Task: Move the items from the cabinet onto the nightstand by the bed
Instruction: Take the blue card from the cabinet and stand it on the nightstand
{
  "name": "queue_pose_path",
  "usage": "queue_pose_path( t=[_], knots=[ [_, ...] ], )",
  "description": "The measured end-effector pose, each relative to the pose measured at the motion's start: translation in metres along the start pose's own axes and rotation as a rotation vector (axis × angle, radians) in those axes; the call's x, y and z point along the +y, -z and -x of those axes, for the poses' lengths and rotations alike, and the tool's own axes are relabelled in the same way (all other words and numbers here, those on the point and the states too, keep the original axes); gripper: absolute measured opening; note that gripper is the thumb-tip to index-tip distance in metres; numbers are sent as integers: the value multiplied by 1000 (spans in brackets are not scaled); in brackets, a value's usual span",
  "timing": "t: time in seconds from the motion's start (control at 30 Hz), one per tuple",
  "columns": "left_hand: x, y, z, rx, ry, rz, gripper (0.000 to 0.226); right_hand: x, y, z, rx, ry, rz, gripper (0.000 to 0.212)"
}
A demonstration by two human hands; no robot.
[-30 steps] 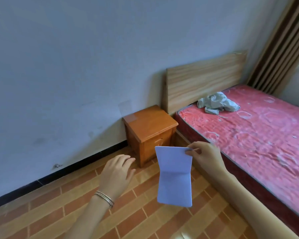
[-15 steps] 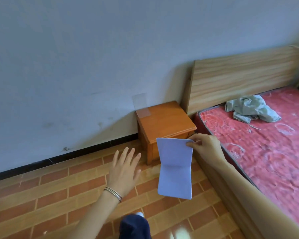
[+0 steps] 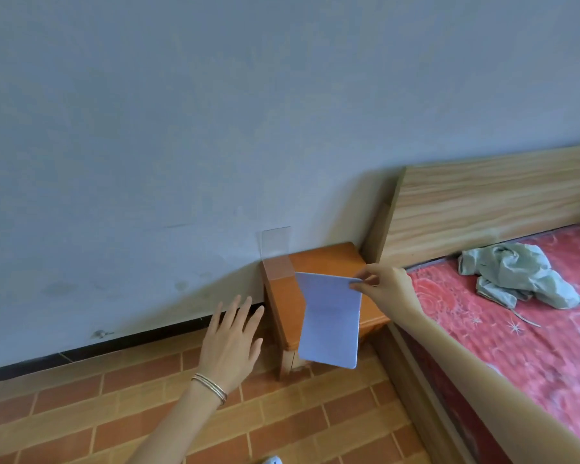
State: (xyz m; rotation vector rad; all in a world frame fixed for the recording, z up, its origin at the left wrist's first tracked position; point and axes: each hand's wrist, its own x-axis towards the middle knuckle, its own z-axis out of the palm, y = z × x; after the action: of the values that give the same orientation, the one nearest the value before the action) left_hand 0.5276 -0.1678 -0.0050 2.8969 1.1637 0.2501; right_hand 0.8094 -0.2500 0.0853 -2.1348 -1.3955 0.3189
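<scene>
White folded paper point(image 3: 329, 323) is hanging pinched in my right grip point(image 3: 387, 289) by the nightstand point(image 3: 322, 259), while my left grip point(image 3: 230, 343) is hovering released, fingers spread.

The booklet point(image 3: 329, 319) is thin, pale white with a bluish cast, its cover blank. It hangs from my right hand point(image 3: 389, 289), pinched at its upper right corner between thumb and fingers, so it drops below and to the left of that hand. A crease runs across its middle and the lower half angles slightly away from the upper. The nightstand point(image 3: 325, 261) is orange wood, standing upright just beyond my right hand and behind the booklet, near the right of my spread left hand point(image 3: 230, 343).
</scene>
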Motion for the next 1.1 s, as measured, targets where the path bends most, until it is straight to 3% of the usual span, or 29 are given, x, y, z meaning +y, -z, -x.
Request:
queue_pose_path(
  t=[0.27, 0.47, 0.83, 1.1],
  knots=[
    [-16, -44, -85, 1, 25, 29, 51, 24, -42, -109, -81, 15, 14, 4],
    [-18, -95, -135, -75, 137, -8, 44, 63, -83, -186, -235, 44, -15, 6],
    [-23, -206, -219, -101, 268, 61, 50, 122, -190, -333, -422, 87, -90, 4],
    [-65, -309, -260, -150, 270, 79, 53, 163, -281, -394, -380, 121, -125, 4]
  ],
)
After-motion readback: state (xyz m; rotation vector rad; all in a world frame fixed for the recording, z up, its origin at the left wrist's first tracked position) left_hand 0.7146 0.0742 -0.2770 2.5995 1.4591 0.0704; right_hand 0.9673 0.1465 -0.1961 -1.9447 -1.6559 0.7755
